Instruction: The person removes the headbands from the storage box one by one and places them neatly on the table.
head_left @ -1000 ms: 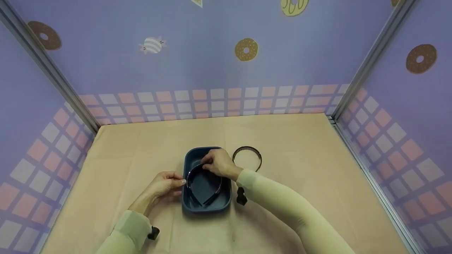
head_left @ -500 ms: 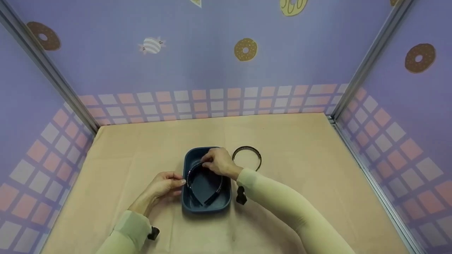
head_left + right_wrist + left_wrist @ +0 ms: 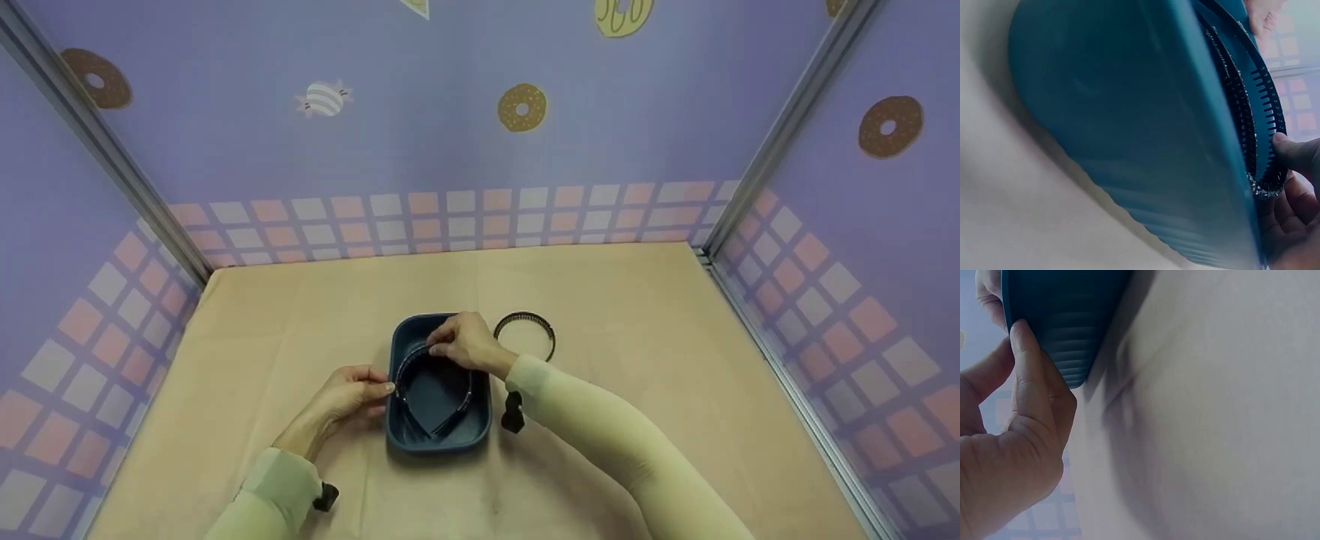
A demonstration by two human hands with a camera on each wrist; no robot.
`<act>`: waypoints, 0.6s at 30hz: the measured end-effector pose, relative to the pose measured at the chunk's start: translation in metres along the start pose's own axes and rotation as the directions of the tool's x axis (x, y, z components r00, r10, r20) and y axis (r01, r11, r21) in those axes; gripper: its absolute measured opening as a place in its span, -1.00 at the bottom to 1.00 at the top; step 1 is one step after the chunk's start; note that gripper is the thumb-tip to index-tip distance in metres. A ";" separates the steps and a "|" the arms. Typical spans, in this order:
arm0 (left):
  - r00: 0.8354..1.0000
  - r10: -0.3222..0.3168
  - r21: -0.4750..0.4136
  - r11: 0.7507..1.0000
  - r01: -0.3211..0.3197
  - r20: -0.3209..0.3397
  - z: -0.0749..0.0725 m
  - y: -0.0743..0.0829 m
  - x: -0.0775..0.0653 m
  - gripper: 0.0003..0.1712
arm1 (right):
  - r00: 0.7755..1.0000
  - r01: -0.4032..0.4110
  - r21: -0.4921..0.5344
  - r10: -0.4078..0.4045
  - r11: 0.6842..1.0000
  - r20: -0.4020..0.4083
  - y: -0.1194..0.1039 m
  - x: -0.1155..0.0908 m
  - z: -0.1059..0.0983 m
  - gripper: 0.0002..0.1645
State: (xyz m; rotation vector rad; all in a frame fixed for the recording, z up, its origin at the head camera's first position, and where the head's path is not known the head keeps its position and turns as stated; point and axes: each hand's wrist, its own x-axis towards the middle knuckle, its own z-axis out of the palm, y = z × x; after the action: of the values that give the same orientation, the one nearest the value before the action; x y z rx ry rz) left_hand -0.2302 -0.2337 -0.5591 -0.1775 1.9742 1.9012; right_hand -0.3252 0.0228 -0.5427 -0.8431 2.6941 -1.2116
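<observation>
A dark blue plastic bin (image 3: 439, 448) stands on the table in the head view. My left hand (image 3: 346, 394) pinches its left rim between thumb and fingers, and the left wrist view shows the fingertips (image 3: 1021, 329) on the bin's edge. Inside the bin, my right hand (image 3: 466, 345) pinches the top of a black toothed headband (image 3: 1268, 93). Its two ends point toward the front of the bin. In the right wrist view, a headband with glittering stones (image 3: 1246, 101) lies close beside it, partly hidden by the bin wall.
Right of the bin, another black toothed headband (image 3: 553, 337) lies on the beige tablecloth (image 3: 637, 337), its lower part hidden by the right forearm. Patterned purple walls (image 3: 420, 150) with metal corner posts (image 3: 787, 127) enclose the back and sides.
Both hands keep their holds and the bin stays in place. My right wrist has shifted very slightly to the right.
</observation>
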 end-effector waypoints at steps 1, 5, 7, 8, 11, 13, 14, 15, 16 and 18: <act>1.000 -0.002 0.001 1.000 0.002 -0.003 0.000 0.000 0.000 -0.86 | 1.000 0.003 0.010 -0.003 1.000 0.005 -0.001 0.000 -0.001 -0.89; 1.000 0.001 0.002 1.000 -0.001 -0.007 0.001 -0.001 0.001 -0.84 | 1.000 0.021 0.030 -0.022 0.999 0.017 -0.003 0.001 -0.005 -0.90; 1.000 0.004 0.005 1.000 -0.004 -0.006 0.001 -0.001 0.001 -0.83 | 1.000 0.020 0.049 -0.021 0.999 0.021 -0.003 0.001 -0.008 -0.90; 1.000 0.004 0.006 1.000 -0.004 -0.006 0.001 -0.001 0.001 -0.83 | 1.000 0.017 0.057 -0.018 0.998 0.023 -0.004 0.000 -0.009 -0.90; 1.000 0.007 0.014 1.000 -0.007 -0.007 0.001 -0.001 0.001 -0.84 | 0.999 -0.008 0.088 0.005 0.996 0.040 -0.003 -0.001 -0.014 -0.90; 1.000 0.009 0.022 1.000 -0.009 -0.010 0.000 -0.001 0.002 -0.85 | 0.999 -0.022 0.113 0.016 0.993 0.052 -0.002 -0.002 -0.017 -0.89; 1.000 0.010 0.025 1.000 -0.010 -0.011 0.000 -0.001 0.002 -0.85 | 0.998 -0.027 0.128 0.019 0.991 0.058 -0.002 -0.002 -0.019 -0.89; 1.000 0.011 0.027 1.000 -0.010 -0.013 0.000 -0.002 0.002 -0.85 | 0.998 -0.028 0.140 0.019 0.990 0.062 -0.001 -0.003 -0.021 -0.88; 1.000 0.010 0.028 1.000 -0.009 -0.016 0.000 -0.002 0.002 -0.86 | 0.998 -0.027 0.151 0.017 0.988 0.066 0.000 -0.003 -0.023 -0.88; 1.000 0.005 0.028 1.000 -0.005 -0.015 -0.001 -0.002 0.002 -0.87 | 0.998 -0.020 0.153 0.010 0.988 0.067 0.002 -0.004 -0.027 -0.87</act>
State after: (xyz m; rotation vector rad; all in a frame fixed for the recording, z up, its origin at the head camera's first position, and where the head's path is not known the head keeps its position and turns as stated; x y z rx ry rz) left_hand -0.2316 -0.2342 -0.5617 -0.1797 2.0118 1.8793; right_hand -0.3303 0.0442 -0.5256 -0.8248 2.5126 -1.3420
